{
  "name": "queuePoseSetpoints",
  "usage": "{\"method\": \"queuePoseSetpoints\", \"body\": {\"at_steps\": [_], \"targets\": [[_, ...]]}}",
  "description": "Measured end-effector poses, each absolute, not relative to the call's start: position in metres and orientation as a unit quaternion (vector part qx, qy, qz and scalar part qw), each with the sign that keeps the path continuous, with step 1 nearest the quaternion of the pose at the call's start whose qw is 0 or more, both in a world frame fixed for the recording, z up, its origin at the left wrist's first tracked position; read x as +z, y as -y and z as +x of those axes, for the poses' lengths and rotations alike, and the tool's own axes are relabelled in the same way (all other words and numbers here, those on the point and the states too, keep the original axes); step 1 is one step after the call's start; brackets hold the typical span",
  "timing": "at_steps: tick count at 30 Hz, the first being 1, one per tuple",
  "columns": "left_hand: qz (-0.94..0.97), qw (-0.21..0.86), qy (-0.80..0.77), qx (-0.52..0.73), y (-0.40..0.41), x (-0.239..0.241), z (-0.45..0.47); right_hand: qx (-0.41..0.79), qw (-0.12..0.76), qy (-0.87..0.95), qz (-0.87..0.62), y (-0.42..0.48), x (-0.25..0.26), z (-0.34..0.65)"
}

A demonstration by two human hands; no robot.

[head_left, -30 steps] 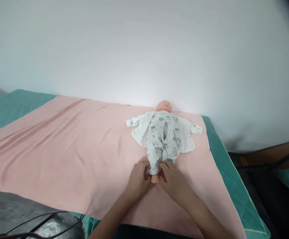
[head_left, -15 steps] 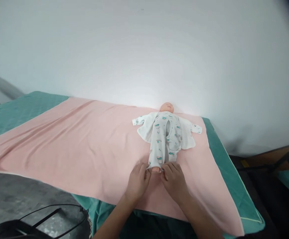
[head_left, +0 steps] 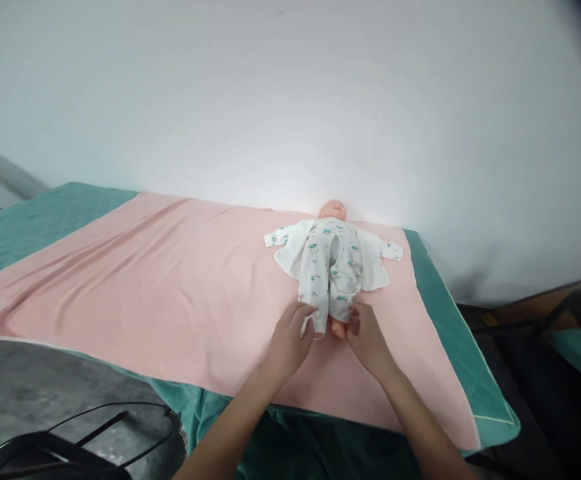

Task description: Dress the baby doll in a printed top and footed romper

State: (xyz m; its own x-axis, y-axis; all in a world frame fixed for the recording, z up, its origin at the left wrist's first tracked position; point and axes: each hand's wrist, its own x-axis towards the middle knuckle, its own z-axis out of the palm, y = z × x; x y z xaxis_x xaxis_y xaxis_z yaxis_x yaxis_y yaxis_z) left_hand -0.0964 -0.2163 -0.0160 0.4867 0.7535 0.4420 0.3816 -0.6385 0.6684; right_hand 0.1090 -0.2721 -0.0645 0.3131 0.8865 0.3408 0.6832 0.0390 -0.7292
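A baby doll (head_left: 332, 210) lies on its back, head toward the wall. It wears a white printed jacket (head_left: 290, 257), spread open at the sides, and matching baby trousers (head_left: 313, 280) with a gap at the crotch. At the cuff of the trouser leg on the left is my left hand (head_left: 290, 337), thumb and forefinger apart around the cloth edge. My right hand (head_left: 369, 339) is at the other cuff, fingertips pinched on its outer edge. One bare doll foot (head_left: 338, 329) pokes out beside it; the other foot is mostly hidden.
A pink blanket (head_left: 210, 280) covers much of a green-covered bed (head_left: 445, 307) against a white wall (head_left: 270, 100). A black-framed object (head_left: 60, 453) stands on the grey floor at lower left. Dark furniture (head_left: 535, 373) is at the right.
Both hands held the left trouser cuff before. My left fingers have since loosened there, while my right hand has moved right to the other cuff. The doll's second foot now shows.
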Motion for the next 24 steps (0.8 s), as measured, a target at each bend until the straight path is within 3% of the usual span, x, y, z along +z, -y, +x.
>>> {"method": "queuePoseSetpoints", "body": {"at_steps": [4, 9, 16, 20, 24], "targets": [[0.878, 0.252, -0.302, 0.272, 0.199, 0.002, -0.050, 0.115, 0.438, 0.553, -0.699, 0.257, -0.071, 0.106], [0.903, 0.212, -0.335, 0.164, 0.197, 0.001, -0.025, 0.131, 0.426, 0.617, -0.648, 0.263, -0.044, 0.107], [0.899, 0.217, -0.346, 0.160, 0.203, -0.005, -0.022, 0.159, 0.421, 0.646, -0.617, 0.276, -0.002, 0.115], [0.871, 0.231, -0.393, 0.185, 0.207, 0.019, -0.030, 0.069, 0.401, 0.685, -0.604, 0.284, 0.008, 0.113], [0.866, 0.161, -0.422, 0.217, 0.216, 0.036, -0.042, -0.011, 0.413, 0.627, -0.660, 0.293, 0.005, 0.110]]}}
